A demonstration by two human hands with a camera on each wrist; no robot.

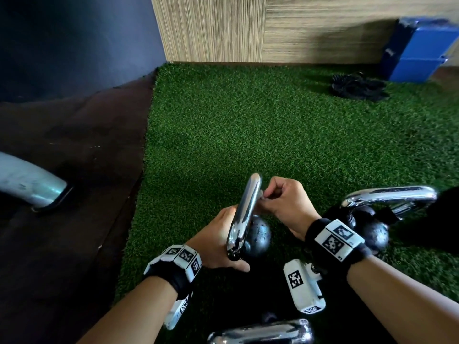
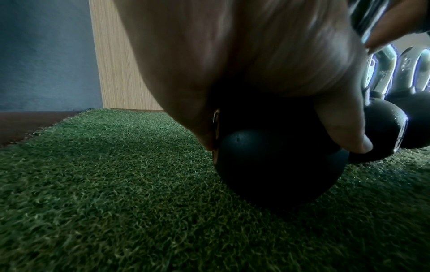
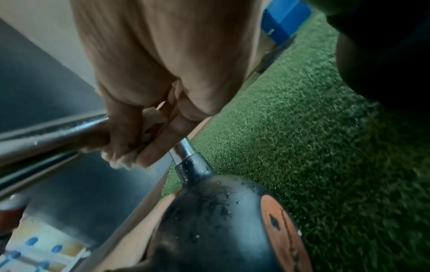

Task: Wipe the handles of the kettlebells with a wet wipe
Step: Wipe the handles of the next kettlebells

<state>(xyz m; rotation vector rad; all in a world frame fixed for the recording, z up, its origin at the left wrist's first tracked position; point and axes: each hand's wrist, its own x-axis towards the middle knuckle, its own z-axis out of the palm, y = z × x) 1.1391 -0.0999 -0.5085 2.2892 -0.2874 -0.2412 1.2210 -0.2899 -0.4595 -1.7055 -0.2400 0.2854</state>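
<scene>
Mid-wipe, lower centre: right hand point(image 1: 285, 202) pinches wet wipe point(image 3: 149, 117) on chrome handle point(image 1: 244, 214). Left hand point(image 1: 216, 240) grips the handle's base (kettlebell point(image 1: 258, 235) steadied). Next, probably: slide wipe along the bar.

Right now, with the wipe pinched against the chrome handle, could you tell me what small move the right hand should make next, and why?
Probably slide the right hand with its white wet wipe along the shiny chrome kettlebell handle toward the black ball. The wipe sits near the handle's top, and the left hand steadies the lower end, so most of the bar looks unwiped.
</scene>
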